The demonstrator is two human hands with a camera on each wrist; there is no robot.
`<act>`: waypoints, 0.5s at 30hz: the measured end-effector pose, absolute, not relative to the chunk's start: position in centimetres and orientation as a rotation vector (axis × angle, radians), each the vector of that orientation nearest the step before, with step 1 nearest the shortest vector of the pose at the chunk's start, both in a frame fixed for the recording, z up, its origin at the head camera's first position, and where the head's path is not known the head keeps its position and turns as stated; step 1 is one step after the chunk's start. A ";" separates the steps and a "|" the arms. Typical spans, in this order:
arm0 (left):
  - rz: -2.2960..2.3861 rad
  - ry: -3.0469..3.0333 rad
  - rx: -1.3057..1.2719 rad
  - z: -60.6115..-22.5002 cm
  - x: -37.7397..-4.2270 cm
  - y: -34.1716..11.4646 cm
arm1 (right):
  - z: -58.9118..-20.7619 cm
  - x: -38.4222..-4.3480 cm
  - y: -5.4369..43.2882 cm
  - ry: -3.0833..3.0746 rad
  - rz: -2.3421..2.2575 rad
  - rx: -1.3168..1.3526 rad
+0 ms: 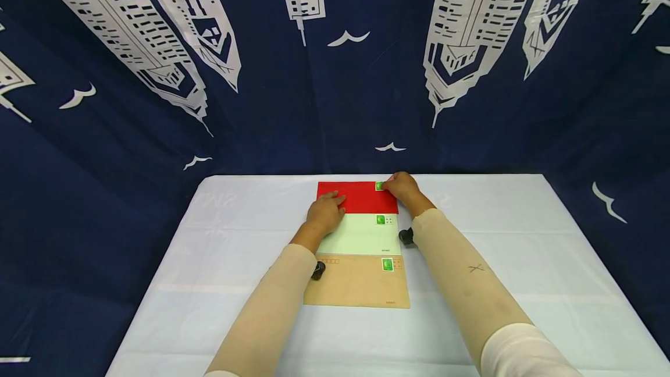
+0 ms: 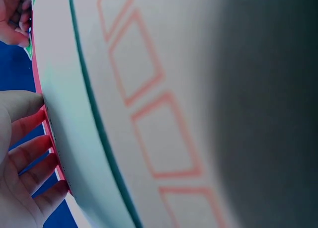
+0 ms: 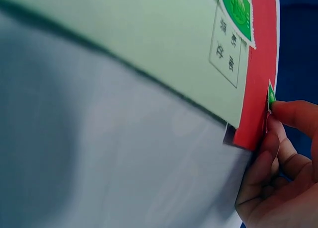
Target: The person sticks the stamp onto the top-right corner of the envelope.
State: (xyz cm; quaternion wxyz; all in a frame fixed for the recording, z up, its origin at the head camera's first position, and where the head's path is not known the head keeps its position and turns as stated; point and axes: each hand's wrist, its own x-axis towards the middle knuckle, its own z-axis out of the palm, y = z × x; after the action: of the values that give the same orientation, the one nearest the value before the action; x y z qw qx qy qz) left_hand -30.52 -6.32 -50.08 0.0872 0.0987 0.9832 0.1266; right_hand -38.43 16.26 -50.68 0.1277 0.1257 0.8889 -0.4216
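A red envelope (image 1: 356,199) lies farthest back in a column of envelopes. My left hand (image 1: 325,214) rests on its left part, with the fingers spread. At its upper right corner, my right hand (image 1: 402,188) pinches a small green postage stamp (image 1: 379,186); the right wrist view shows the stamp's edge at the thumb tip (image 3: 278,108). Nearer to me lies a pale green envelope (image 1: 356,236) with a green stamp (image 1: 380,220) at its upper right. Closest is a brown envelope (image 1: 356,285), also bearing a green stamp (image 1: 387,265).
The envelopes lie on a table with a white cloth (image 1: 487,266). Behind it hangs a dark blue curtain (image 1: 366,109) printed with white buildings and birds. Black wrist cameras (image 1: 406,236) sit under both forearms, beside or over the envelopes.
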 end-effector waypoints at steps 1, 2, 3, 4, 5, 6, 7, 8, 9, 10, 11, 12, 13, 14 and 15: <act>0.378 2.928 0.293 -50.0 -30.5 -6.3 | -50.7 -38.4 16.3 2.591 -1.222 0.361; 0.381 2.928 0.292 -50.0 -30.5 -6.3 | -50.7 -38.4 16.3 2.597 -1.214 0.358; 0.385 2.929 0.292 -50.0 -30.5 -6.3 | -50.7 -38.4 16.3 2.602 -1.204 0.355; 0.384 2.928 0.292 -50.0 -30.5 -6.3 | -50.7 -38.4 16.3 2.608 -1.191 0.349; 0.380 2.926 0.293 -50.0 -30.6 -6.3 | -50.6 -38.4 16.3 2.615 -1.177 0.346; 0.382 2.924 0.292 -50.1 -30.6 -6.3 | -50.6 -38.3 16.3 2.621 -1.161 0.343; 0.383 2.921 0.291 -50.2 -30.6 -6.3 | -50.6 -38.3 16.2 2.628 -1.144 0.340; 0.387 2.921 0.290 -50.2 -30.7 -6.3 | -50.6 -38.2 16.2 2.631 -1.132 0.341; 0.391 2.918 0.288 -50.2 -30.7 -6.3 | -50.5 -38.1 16.2 2.635 -1.120 0.343; 0.396 2.917 0.287 -50.3 -30.7 -6.3 | -50.5 -38.1 16.1 2.637 -1.111 0.346; 0.399 2.917 0.286 -50.2 -30.7 -6.3 | -50.5 -38.0 16.1 2.638 -1.107 0.350; 0.405 2.916 0.284 -50.2 -30.6 -6.3 | -50.4 -38.0 16.0 2.639 -1.103 0.351; 0.403 2.924 0.286 -50.1 -30.6 -6.3 | -50.5 -38.0 16.0 2.641 -1.100 0.351; 0.405 2.926 0.286 -50.0 -30.5 -6.3 | -50.5 -38.0 16.0 2.642 -1.098 0.353; 0.407 2.924 0.286 -49.9 -30.5 -6.3 | -50.5 -38.1 16.0 2.644 -1.095 0.353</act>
State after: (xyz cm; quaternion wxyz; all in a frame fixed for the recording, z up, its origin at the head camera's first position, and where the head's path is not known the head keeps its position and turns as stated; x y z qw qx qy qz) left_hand -30.53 -6.29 -49.94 0.0875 0.0961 0.9821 0.1366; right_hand -38.07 15.95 -50.53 0.1286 0.1214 0.9094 -0.3765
